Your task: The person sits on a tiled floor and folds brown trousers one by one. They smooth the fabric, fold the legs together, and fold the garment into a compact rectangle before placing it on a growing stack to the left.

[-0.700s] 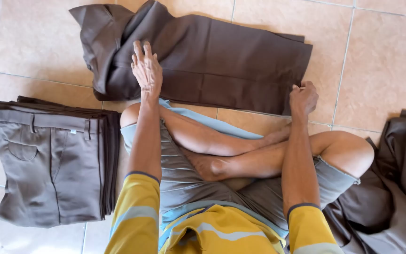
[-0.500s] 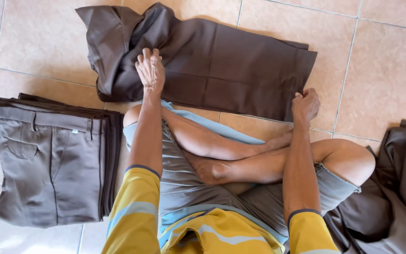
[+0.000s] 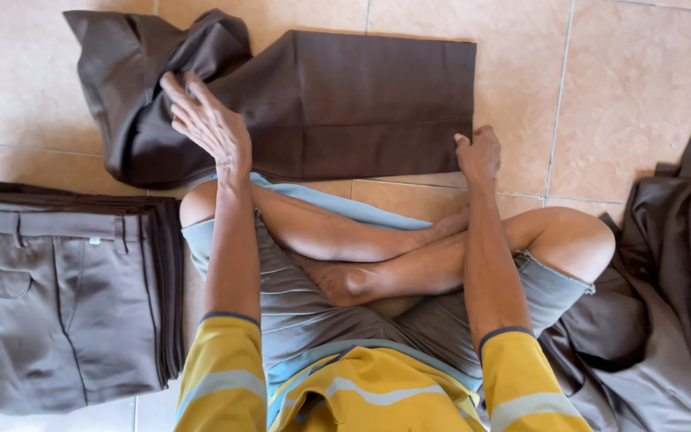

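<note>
Our left hand (image 3: 205, 120) is open, fingers (image 3: 179, 92) spread and resting flat on the bunched waist end of the brown trousers (image 3: 345, 104). Our right hand (image 3: 480, 152) is clenched, fingers pinching the near edge of the trouser legs. The trousers lie on the tiled floor (image 3: 641, 72) just beyond both hands, long axis running left to right, rumpled waist toward our left, flat folded legs pointing right. Left of our left arm sits a stack of folded brown trousers (image 3: 65, 296). Right of our right arm lies a loose heap of brown garments (image 3: 665, 320).
</note>
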